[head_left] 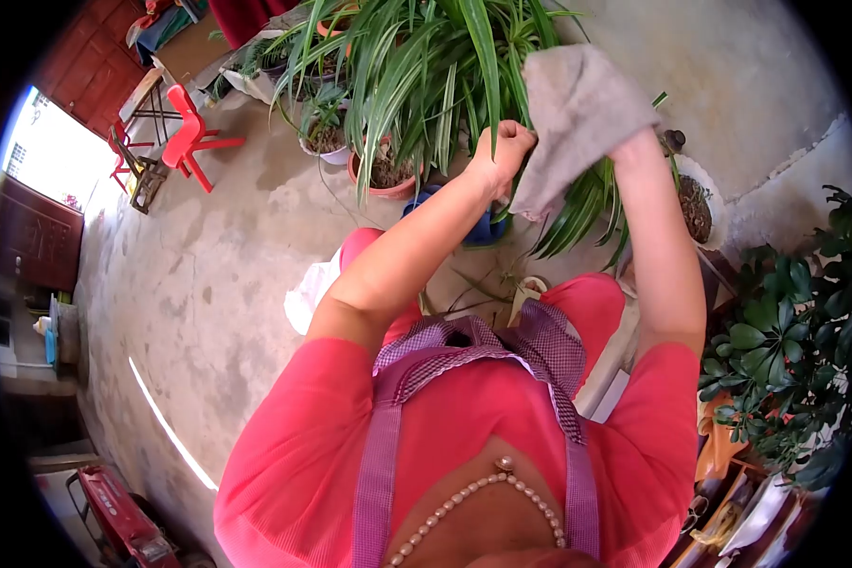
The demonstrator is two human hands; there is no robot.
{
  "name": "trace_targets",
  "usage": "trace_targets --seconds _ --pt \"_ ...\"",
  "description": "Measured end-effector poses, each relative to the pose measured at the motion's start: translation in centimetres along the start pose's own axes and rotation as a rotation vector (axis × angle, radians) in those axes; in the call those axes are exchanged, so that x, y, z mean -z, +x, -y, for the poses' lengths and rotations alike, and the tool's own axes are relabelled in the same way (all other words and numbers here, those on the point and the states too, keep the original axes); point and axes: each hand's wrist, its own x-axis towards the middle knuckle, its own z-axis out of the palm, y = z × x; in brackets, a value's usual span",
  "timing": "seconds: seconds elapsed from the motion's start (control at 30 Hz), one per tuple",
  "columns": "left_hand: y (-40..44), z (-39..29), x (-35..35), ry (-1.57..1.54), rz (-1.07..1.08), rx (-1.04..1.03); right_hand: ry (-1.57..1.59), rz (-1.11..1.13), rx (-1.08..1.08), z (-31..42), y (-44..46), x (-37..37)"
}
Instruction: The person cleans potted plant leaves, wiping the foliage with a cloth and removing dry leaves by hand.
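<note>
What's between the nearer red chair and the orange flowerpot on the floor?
Bare concrete floor beside the red chair, then a white pot with a small leafy plant, just before the orange flowerpot. The head view shows it.

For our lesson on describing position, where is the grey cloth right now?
In the head view, the grey cloth is right of centre near the top, covering the right hand, just right of the left hand and beside the long striped leaves.
</note>
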Motion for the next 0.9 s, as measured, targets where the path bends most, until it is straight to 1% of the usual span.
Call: trace_targets --seconds 0.03,0.1,0.13,0.2,0.23,0.27,0.3,0.33,0.37,0.4,0.43,0.5,0.53,0.6,0.67,0.7,0.73,0.77,0.8,0.87,0.9 --pt "0.1 0.1 0.3 0.031 -0.004 -0.011 -0.212 0.044 0.11 -0.5 2.0 0.0" --pt "0.3 0.4 1.0 0.098 0.011 -0.033 -0.819 0.158 0.18 -0.5 4.9 -0.7" --pt "0.4 0.6 1.3 0.112 0.013 -0.046 -1.214 0.229 0.13 0.0 6.0 -1.5" --pt "0.7 1.0 1.9 0.137 0.019 -0.068 -0.979 0.203 -0.07 -0.4 7.2 -1.7" --pt "0.4 0.6 2.1 0.054 0.007 -0.003 -0.347 0.1 -0.194 -1.6 7.3 -1.1" --pt "0.3 0.2 2.4 0.038 -0.032 -0.062 0.286 -0.007 -0.298 -3.1 7.6 -0.3" --pt "0.3 -0.2 2.9 0.022 -0.072 -0.122 0.346 -0.184 -0.364 -5.5 8.8 0.9" --pt "0.2 -0.6 3.4 0.005 -0.113 -0.182 0.328 -0.178 -0.393 -5.1 8.6 0.9" --pt "0.5 -1.3 4.2 -0.137 -0.078 -0.122 0.311 -0.171 -0.421 -4.6 8.1 0.8" --pt "0.6 -1.9 4.9 -0.113 -0.135 -0.086 0.295 -0.165 -0.452 -4.3 7.9 0.8" --pt "0.2 -3.2 5.4 -0.17 -0.136 -0.067 0.215 -0.101 -0.428 -4.5 7.9 1.0" --pt "0.0 -5.2 6.4 -0.251 -0.133 -0.039 0.232 -0.111 -0.441 -6.6 8.9 2.2" --pt "0.2 -5.6 6.6 -0.346 -0.129 -0.076 0.241 -0.117 -0.445 -7.9 9.5 2.8" --pt "1.1 -5.7 7.5 -0.402 -0.061 0.007 -0.35 0.062 -0.205 -10.9 10.5 3.6" --pt "1.2 -5.7 6.8 -0.437 -0.01 0.021 -0.323 0.149 -0.191 -10.0 10.1 2.5" --pt "1.3 -5.6 6.3 -0.454 0.016 0.029 -0.003 0.148 -0.298 -9.3 9.5 1.6" --pt "1.4 -5.3 6.0 -0.322 -0.028 -0.073 0.32 0.146 -0.401 -8.5 9.1 0.8" --pt "0.9 -5.6 5.5 -0.297 -0.046 -0.089 -0.048 0.252 -0.266 -10.6 9.9 1.9" --pt "0.3 -5.9 5.0 -0.273 -0.065 -0.104 -0.416 0.312 -0.111 -12.7 10.7 3.1" --pt "-0.6 -6.1 3.7 -0.27 -0.036 -0.117 0.248 0.134 -0.549 -7.4 8.4 0.0" --pt "-1.2 -6.0 2.6 -0.182 -0.038 -0.17 0.272 0.122 -0.562 -6.6 8.0 -0.6"
